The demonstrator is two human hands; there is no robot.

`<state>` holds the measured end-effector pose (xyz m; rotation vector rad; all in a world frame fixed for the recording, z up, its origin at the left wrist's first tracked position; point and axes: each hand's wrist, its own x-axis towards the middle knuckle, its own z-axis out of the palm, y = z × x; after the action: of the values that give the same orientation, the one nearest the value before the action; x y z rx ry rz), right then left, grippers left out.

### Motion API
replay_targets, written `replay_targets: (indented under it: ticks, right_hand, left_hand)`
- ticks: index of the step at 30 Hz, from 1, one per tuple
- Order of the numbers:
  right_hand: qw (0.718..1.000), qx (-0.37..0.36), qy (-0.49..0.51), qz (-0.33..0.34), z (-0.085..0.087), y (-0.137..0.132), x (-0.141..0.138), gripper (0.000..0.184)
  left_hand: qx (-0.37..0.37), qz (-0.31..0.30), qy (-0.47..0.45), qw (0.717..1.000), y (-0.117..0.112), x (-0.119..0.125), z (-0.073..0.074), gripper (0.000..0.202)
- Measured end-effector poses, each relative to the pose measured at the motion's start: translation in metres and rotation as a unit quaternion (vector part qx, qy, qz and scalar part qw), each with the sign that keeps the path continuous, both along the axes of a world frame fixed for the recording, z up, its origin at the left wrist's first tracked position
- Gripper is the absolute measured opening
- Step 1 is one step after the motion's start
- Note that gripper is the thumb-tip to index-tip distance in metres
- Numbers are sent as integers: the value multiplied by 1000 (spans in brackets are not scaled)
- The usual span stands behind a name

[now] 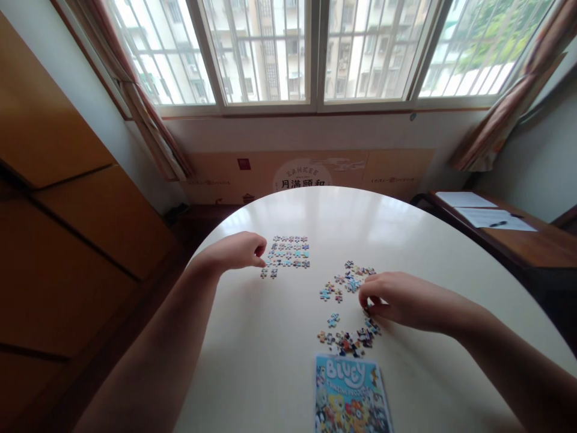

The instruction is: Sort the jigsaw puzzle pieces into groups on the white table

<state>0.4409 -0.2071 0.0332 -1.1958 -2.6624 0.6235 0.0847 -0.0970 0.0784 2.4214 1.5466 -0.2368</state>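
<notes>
A partly joined puzzle block [288, 251] lies on the round white table [315, 216]. My left hand [238, 251] rests at its left edge, fingers curled, thumb and forefinger pressed on a piece there. Loose puzzle pieces [349, 279] are scattered to the right, with another heap [347, 341] nearer me. My right hand [396, 300] reaches into the loose pieces, fingers bent down and pinched over a piece near the heap. A blue puzzle box [349, 394] with cartoon figures lies at the near edge.
A brown side desk [532, 243] with white papers [482, 210] and a pen stands to the right. Wooden cabinets [67, 198] fill the left. Behind the table are a cardboard panel with printed characters [300, 177], curtains and a barred window.
</notes>
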Motion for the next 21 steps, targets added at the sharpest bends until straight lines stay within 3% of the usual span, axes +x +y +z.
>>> replay_targets:
  ticks: [10,21]
  right_hand:
    - [999,-45,-6,-26,3,-3,5,18]
    - [996,-71,-36,-48,4,-2,5,14]
  left_hand:
    - [-64,39,31,997,9,-5,-11,34]
    - [-45,25,-5,999,17,-11,-21,35]
